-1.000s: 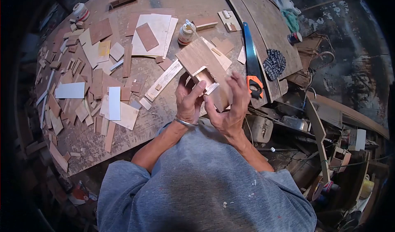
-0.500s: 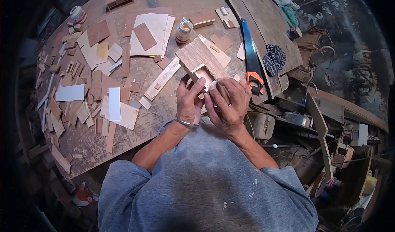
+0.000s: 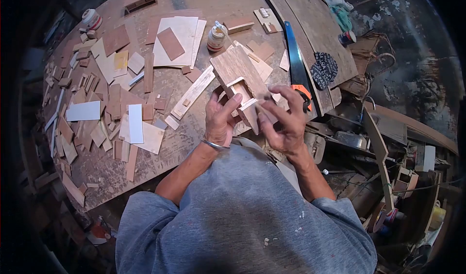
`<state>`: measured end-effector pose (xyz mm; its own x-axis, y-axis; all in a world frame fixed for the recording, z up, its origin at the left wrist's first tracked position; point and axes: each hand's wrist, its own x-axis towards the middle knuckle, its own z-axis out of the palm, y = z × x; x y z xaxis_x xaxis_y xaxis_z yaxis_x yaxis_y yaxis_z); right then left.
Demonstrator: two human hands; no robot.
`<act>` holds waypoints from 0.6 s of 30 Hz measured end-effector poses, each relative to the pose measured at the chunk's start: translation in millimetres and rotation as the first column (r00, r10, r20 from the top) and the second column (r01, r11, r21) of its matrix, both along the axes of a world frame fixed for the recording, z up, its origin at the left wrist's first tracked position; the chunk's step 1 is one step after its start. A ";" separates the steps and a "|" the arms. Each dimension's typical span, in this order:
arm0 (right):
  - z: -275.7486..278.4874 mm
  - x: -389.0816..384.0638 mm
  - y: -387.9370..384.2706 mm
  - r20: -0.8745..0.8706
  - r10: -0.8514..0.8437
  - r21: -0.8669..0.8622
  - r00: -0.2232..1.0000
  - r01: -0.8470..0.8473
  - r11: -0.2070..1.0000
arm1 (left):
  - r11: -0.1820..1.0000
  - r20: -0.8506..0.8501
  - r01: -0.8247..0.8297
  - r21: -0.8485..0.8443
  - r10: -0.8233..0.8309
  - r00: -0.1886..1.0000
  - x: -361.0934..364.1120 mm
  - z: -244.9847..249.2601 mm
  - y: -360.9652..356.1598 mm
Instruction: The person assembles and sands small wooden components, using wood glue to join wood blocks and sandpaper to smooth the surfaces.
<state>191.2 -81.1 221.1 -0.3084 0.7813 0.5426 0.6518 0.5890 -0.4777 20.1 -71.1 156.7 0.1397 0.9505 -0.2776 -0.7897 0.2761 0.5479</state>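
A small wooden box (image 3: 238, 62) with a rectangular opening in its face is held in front of my chest, tilted. My left hand (image 3: 222, 118) grips its left side, thumb pressed near the edge of the opening. A pale wood strip (image 3: 248, 104) runs along the lower end of that opening. Just off the box's right edge is my right hand (image 3: 287, 123), its fingers apart and slightly blurred, thumb and fingertips close to the lower corner. An open jar (image 3: 216, 38) with a stick in it stands beyond the box.
Many wood offcuts (image 3: 87, 123) cover the left of the workbench (image 3: 167, 152). A handsaw (image 3: 293, 55) with an orange handle lies at the right, beside a round dark patterned cloth (image 3: 324, 71). Another jar (image 3: 92, 19) stands at the far left.
My right hand has pulled back to the right from the box and its fingers have spread, baring the lower end. The left hand keeps its hold, shifted slightly.
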 end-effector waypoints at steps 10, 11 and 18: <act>-3.0 -8.2 -2.4 0.109 0.021 0.007 0.994 -0.021 1.000 | 0.993 0.048 0.103 -0.064 -0.100 0.994 -1.7 -1.7 2.3; -4.4 -8.7 -1.3 0.085 0.019 -0.007 0.996 -0.019 1.000 | 0.991 0.046 0.108 -0.074 -0.105 0.993 -1.6 -3.1 2.7; 12.8 -2.9 17.9 0.089 0.100 -0.153 0.991 -0.086 0.984 | 0.983 -0.067 0.158 -0.095 -0.165 0.984 -2.3 -5.6 5.1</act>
